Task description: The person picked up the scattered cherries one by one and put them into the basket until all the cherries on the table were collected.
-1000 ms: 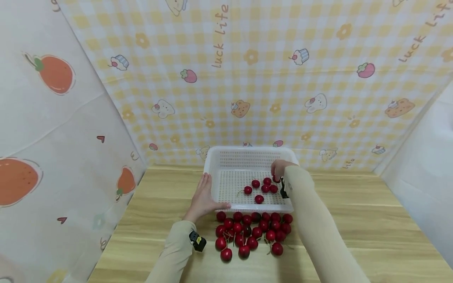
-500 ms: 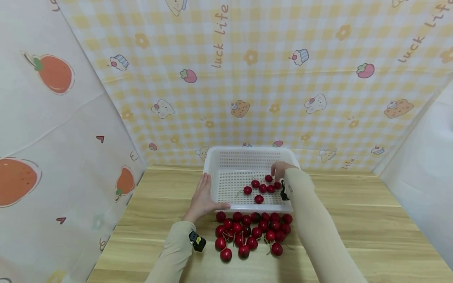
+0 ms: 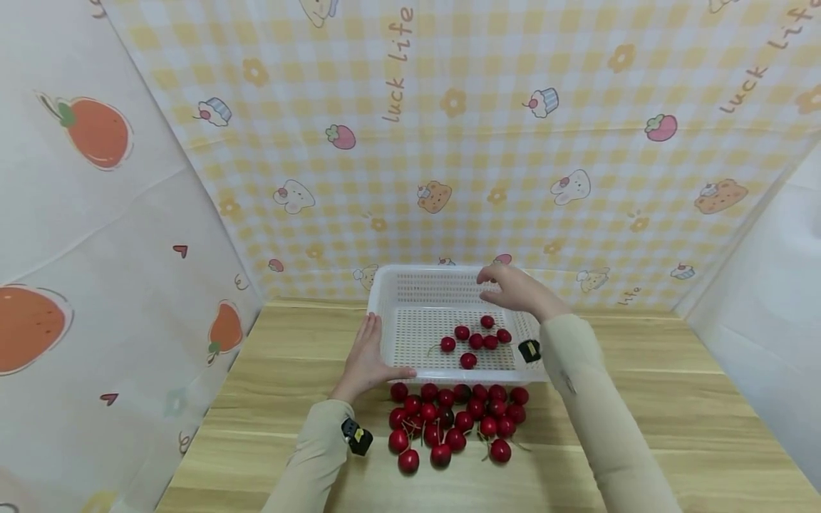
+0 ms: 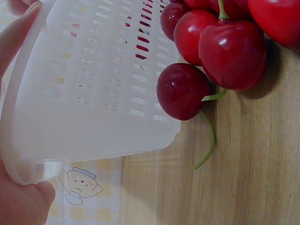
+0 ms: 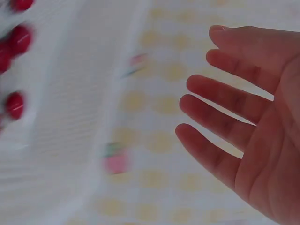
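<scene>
A white perforated plastic basket stands on the table with several red cherries spread over its floor. The left hand holds its near left corner, thumb along the front rim and fingers on the left side; the left wrist view shows skin against the rim. Above the basket's right rear part hovers the right hand, fingers apart. Nothing lies in that palm in the right wrist view. Loose cherries, some with green stems, lie in front of the basket.
The wooden table extends to both sides of the basket. A yellow-checked cloth hangs right behind it, and a white printed cloth hangs at left. Each wrist carries a small black camera.
The right hand let go of a cherry among the others in the basket, then rose away with its fingers spreading. The left hand stayed at the basket's corner.
</scene>
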`<state>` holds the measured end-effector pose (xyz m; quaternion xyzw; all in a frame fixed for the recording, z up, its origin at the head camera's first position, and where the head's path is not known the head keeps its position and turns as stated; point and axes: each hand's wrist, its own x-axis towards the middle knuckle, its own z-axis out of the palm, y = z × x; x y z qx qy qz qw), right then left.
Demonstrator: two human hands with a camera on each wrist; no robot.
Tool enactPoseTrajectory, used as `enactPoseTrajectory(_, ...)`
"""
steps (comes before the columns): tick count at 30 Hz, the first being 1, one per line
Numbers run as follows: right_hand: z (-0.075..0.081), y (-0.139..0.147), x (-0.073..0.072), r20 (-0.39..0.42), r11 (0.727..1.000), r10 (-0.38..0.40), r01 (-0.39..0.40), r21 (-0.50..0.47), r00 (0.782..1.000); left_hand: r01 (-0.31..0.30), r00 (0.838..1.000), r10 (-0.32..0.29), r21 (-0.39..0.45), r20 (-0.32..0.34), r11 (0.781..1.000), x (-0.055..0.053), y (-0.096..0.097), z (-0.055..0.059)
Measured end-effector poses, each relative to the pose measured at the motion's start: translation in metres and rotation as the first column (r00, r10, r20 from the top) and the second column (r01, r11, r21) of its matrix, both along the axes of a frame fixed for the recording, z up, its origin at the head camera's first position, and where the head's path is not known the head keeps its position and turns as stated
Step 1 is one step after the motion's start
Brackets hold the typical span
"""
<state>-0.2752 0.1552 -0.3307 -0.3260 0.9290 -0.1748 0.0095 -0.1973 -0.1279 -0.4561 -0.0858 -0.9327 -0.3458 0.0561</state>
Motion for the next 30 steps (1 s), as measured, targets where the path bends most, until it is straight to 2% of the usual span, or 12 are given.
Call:
enactPoseTrajectory(2, 0.010, -0.002, 0.029, -0.116, 0.999, 0.013, -0.017, -0.035, 0.993, 0.003, 1.000, -0.003, 0.009, -0.007, 1.000, 0.000, 0.000, 0.000)
enactPoseTrajectory(4, 0.014, -0.003, 0.060, -0.240, 0.996, 0.042, -0.060, -0.070, 0.970, 0.001, 1.000, 0.000, 0.012, -0.018, 1.000, 0.000, 0.000, -0.001)
enactPoseTrajectory(7, 0.007, -0.005, 0.101, -0.384, 0.980, 0.102, -0.160, -0.120, 0.917, -0.013, 1.000, 0.013, 0.011, -0.014, 1.000, 0.001, 0.000, -0.001)
enactPoseTrajectory(9, -0.005, -0.007, 0.124, -0.426, 0.964, 0.138, -0.220, -0.150, 0.894, -0.013, 1.000, 0.013, 0.013, -0.005, 1.000, 0.002, 0.000, 0.001)
enactPoseTrajectory(11, -0.017, -0.009, 0.144, -0.423, 0.953, 0.157, -0.250, -0.172, 0.892, -0.011, 1.000, 0.011, 0.022, 0.012, 1.000, 0.003, 0.000, 0.003)
enactPoseTrajectory(15, -0.042, -0.014, 0.176, -0.324, 0.955, 0.167, -0.234, -0.182, 0.931, -0.006, 0.999, 0.005, 0.017, 0.032, 1.000, 0.003, 0.001, 0.005)
enactPoseTrajectory(19, -0.070, -0.019, 0.193, -0.155, 0.978, 0.147, -0.167, -0.124, 0.977, -0.007, 1.000, 0.007, 0.003, 0.029, 1.000, 0.002, 0.001, 0.004)
enactPoseTrajectory(22, -0.092, -0.020, 0.199, -0.049, 0.993, 0.108, -0.110, -0.042, 0.993, -0.006, 1.000, 0.006, 0.004, 0.028, 1.000, 0.001, 0.001, 0.004)
enactPoseTrajectory(26, -0.118, -0.019, 0.199, -0.046, 0.999, 0.024, -0.022, 0.037, 0.999, -0.006, 0.999, 0.006, -0.005, 0.035, 1.000, 0.001, 0.001, 0.004)
enactPoseTrajectory(30, -0.139, -0.015, 0.195, -0.083, 0.997, -0.064, 0.066, 0.025, 0.995, -0.002, 1.000, 0.002, -0.004, 0.027, 1.000, 0.002, 0.001, 0.004)
